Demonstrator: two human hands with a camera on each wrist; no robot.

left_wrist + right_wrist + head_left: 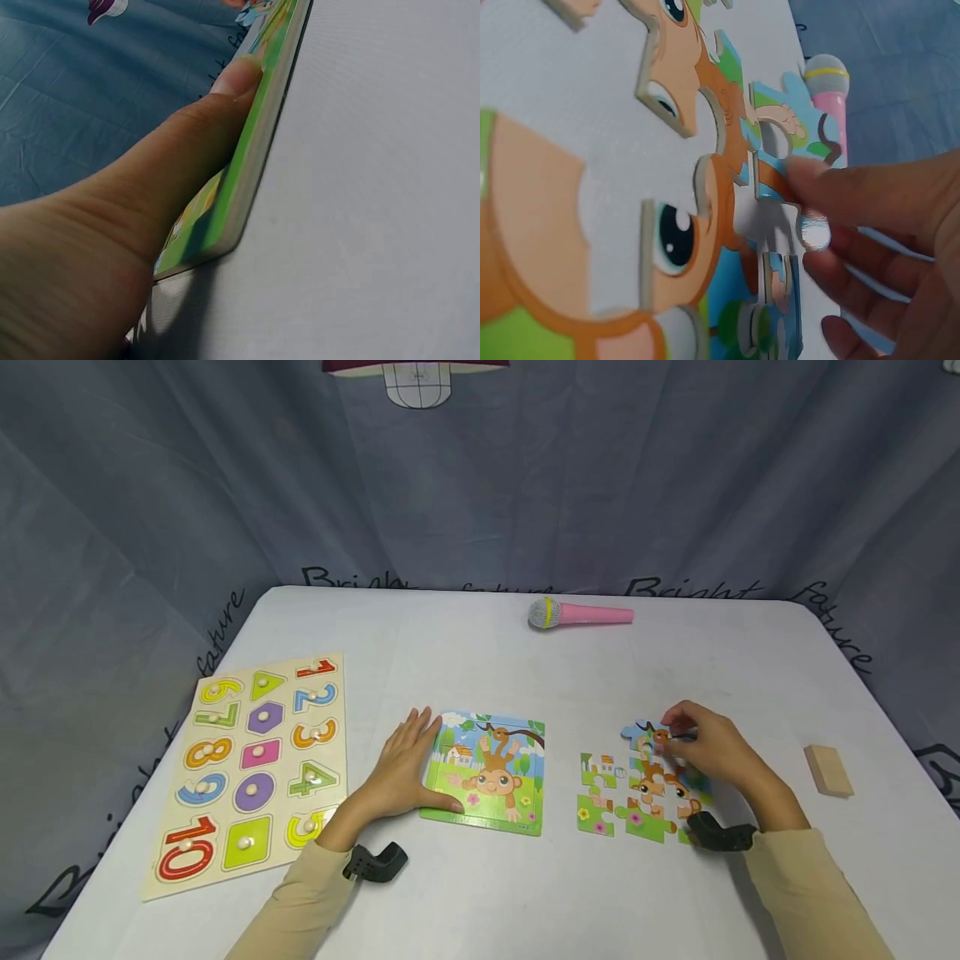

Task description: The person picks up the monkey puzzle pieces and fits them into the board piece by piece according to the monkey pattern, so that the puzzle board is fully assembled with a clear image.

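Observation:
My left hand (405,772) lies at the left side of a square monkey puzzle board (491,777), fingers stretched out. Its thumb (202,124) rests on the board's green border in the left wrist view. To the right, loose jigsaw pieces with parts of the monkey picture lie spread on the table, among them a green piece with a pink flower (645,824). My right hand (712,745) is over the far side of these pieces. Between thumb and fingers it pinches a puzzle piece (771,176) with a brown and blue print; the fingers partly cover it.
A wooden number-and-shape peg board (247,777) lies at the left. A pink toy microphone (592,614) is near the table's back edge, and a plain wooden block (828,770) sits at the right. Grey curtains hang around the white table (465,902).

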